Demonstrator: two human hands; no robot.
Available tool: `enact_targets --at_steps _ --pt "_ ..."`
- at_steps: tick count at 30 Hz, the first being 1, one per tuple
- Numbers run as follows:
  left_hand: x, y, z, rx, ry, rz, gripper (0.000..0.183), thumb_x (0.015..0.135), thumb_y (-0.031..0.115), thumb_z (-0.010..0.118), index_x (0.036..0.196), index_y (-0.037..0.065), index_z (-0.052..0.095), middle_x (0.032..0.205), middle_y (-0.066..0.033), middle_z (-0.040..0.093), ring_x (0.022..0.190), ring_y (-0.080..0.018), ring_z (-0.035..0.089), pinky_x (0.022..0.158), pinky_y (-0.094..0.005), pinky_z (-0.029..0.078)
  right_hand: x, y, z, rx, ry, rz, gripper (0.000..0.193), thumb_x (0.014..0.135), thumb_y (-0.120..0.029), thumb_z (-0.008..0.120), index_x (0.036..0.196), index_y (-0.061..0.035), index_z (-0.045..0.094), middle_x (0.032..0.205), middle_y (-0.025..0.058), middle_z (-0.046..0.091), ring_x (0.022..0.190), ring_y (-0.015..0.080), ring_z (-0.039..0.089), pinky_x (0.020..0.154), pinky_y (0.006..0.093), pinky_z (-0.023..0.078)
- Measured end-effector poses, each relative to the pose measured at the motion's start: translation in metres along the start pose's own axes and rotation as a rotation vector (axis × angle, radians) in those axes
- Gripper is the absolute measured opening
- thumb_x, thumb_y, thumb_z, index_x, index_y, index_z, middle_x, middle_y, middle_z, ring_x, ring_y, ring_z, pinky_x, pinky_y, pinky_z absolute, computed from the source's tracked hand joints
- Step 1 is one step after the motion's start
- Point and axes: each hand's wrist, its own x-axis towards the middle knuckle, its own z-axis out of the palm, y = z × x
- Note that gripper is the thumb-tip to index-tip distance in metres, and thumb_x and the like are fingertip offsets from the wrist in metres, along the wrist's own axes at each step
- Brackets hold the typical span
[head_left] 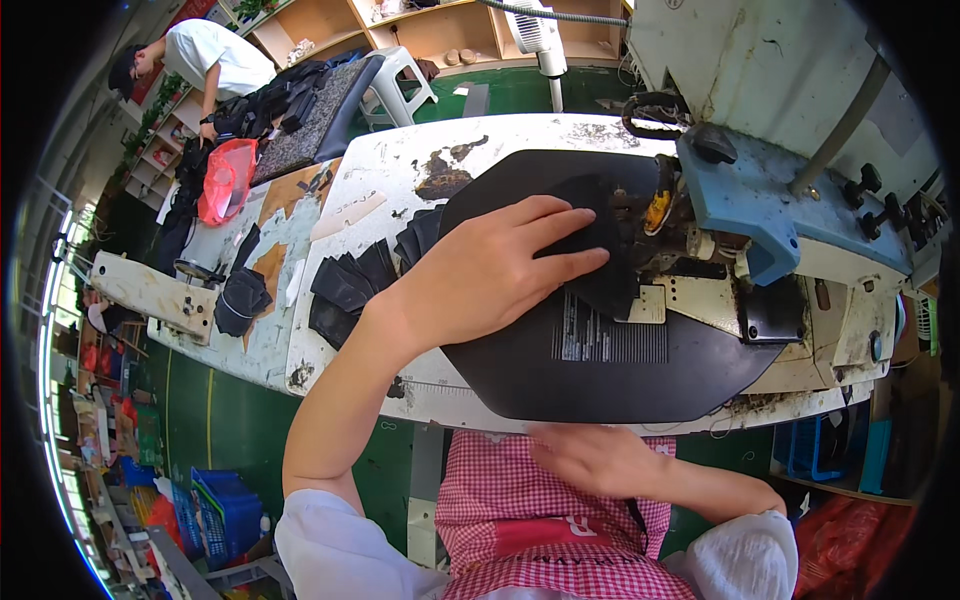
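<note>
My left hand [505, 262] lies over a black piece of material [605, 285] beside the head of a sewing machine [665, 225]. Its index and middle fingers are stretched out and apart on top of the piece; the thumb is hidden. Under them spreads a wide black plate [540, 375] with a ruled grid of pale lines. My right hand [590, 458] is low, in front of the checked apron by the table's front edge. It is smeared by motion, and nothing can be made out in it. Stacked black cut pieces [350, 285] lie left of my left forearm.
A blue machine arm [745, 185] rises at the right. On the left stand another pale machine part [150, 290] and a red plastic bag [228, 180]. Another person [215, 65] bends over dark material at the far left. A white stool [398, 85] and a fan [535, 35] stand behind.
</note>
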Motion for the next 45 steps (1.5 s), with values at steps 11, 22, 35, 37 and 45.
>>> enact_targets --at_steps 11,22,35,37,45 --pt "0.003 0.009 0.002 0.297 -0.022 -0.07 0.045 0.081 0.008 0.061 0.126 0.007 0.064 0.128 -0.0125 0.061 0.116 -0.0282 0.059 0.093 -0.036 0.054 -0.012 0.031 0.034 -0.123 -0.187 0.405 0.032 0.089 -0.019 0.063 0.117 -0.0019 0.064 0.111 0.019 0.063 0.096 0.0369 0.063 0.085 0.0444 0.051" --pt "-0.054 -0.042 -0.016 0.486 0.371 -0.414 0.042 0.082 -0.007 0.054 0.121 0.005 0.065 0.119 -0.0149 0.065 0.112 -0.0323 0.062 0.096 -0.0416 0.05 -0.012 0.036 0.032 -0.234 -0.174 0.32 0.027 0.085 -0.02 0.063 0.106 -0.0042 0.068 0.097 0.0143 0.067 0.083 0.0338 0.065 0.076 0.0445 0.054" --pt "-0.122 0.117 0.134 0.037 0.214 -0.108 0.037 0.081 0.019 0.071 0.113 0.002 0.067 0.115 -0.0156 0.065 0.104 -0.0296 0.064 0.088 -0.0407 0.054 -0.009 0.046 0.011 -0.051 -0.065 0.513 0.023 0.084 -0.014 0.065 0.103 -0.0013 0.067 0.095 0.0155 0.068 0.083 0.0334 0.066 0.074 0.0444 0.053" --pt "-0.122 0.119 0.153 -0.139 0.044 -0.374 0.038 0.08 0.019 0.072 0.112 0.001 0.068 0.125 -0.0147 0.061 0.11 -0.0282 0.062 0.091 -0.0405 0.053 -0.004 0.042 0.003 0.126 -0.187 0.73 0.021 0.086 -0.014 0.063 0.103 -0.0023 0.068 0.092 0.012 0.069 0.079 0.03 0.067 0.07 0.0409 0.054" --pt "-0.101 0.14 0.071 0.277 0.305 0.153 0.042 0.088 0.026 0.058 0.125 0.007 0.061 0.125 -0.0115 0.062 0.106 -0.0267 0.063 0.09 -0.0395 0.05 0.063 -0.021 -0.101 -0.643 0.295 0.008 0.03 0.077 -0.017 0.067 0.106 -0.0089 0.07 0.104 0.0103 0.072 0.077 0.0183 0.07 0.056 0.0236 0.046"
